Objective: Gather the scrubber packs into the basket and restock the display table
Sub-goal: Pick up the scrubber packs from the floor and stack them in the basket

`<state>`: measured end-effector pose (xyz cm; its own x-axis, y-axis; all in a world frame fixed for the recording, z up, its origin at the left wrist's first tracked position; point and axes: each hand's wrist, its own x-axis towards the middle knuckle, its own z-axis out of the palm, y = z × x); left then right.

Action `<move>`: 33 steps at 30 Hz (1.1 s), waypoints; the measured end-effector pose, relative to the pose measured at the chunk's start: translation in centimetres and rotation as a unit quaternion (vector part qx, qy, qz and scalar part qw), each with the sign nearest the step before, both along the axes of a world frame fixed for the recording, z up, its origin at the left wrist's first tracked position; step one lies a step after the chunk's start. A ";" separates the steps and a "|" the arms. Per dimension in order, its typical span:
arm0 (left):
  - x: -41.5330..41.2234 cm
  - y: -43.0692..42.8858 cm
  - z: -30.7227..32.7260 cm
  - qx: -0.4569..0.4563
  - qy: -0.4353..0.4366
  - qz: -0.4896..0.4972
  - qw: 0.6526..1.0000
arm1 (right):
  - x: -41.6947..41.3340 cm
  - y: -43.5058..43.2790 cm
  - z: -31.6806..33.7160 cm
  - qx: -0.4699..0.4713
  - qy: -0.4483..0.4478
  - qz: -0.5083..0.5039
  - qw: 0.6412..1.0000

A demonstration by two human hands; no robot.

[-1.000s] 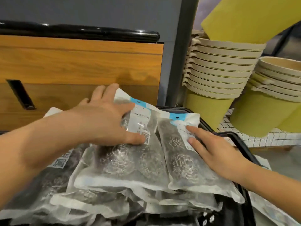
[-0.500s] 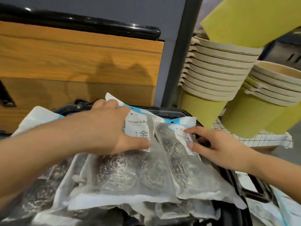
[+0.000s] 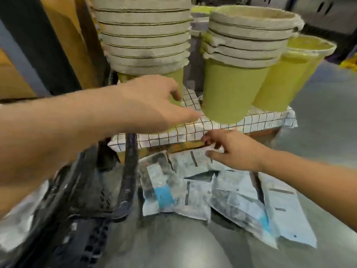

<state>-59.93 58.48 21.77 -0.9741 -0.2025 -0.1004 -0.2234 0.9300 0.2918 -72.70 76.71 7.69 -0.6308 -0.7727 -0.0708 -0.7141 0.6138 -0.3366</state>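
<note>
1. Head view: the scrubber packs [image 3: 173, 190] lie on the grey floor, just beside the black basket [image 3: 129, 180] and below the checked cloth [image 3: 260, 120].
2. The right hand [image 3: 233, 151] is at their far edge with fingers half bent; I cannot tell if it holds one.
3. The left hand [image 3: 152, 105] hangs in the air, loosely open and holding nothing, near the green pots [image 3: 231, 89].

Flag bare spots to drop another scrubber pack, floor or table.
Free: grey floor this side of the packs, right of the basket; also floor right of the table. Crowded: tabletop under pot stacks; floor below its edge, pack-covered.
</note>
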 end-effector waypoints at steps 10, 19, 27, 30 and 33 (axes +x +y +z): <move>-10.5 10.6 -18.5 0.133 -0.173 0.073 0.973 | -0.7 11.3 -20.4 0.260 -0.062 -0.025 0.963; -7.4 10.7 -27.2 0.170 -0.246 0.207 0.931 | 0.0 13.9 -23.9 0.249 -0.010 0.027 0.968; -7.7 9.2 -25.8 0.258 -0.114 0.201 0.938 | 0.3 15.7 -15.9 0.072 -0.061 0.136 0.986; -7.6 9.2 -24.6 0.309 -0.143 0.143 0.929 | 0.4 15.6 -12.1 0.018 0.059 0.236 0.970; -6.7 10.6 -23.5 0.385 -0.246 0.109 0.883 | 0.5 15.4 -10.3 -0.087 0.144 0.306 0.937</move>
<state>-66.60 69.09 -1.69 -0.7214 -0.0662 -0.6893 -0.6476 0.4170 0.6377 -72.16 92.10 -2.59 -0.0403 -0.9802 0.1940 -0.9910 0.0143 -0.1334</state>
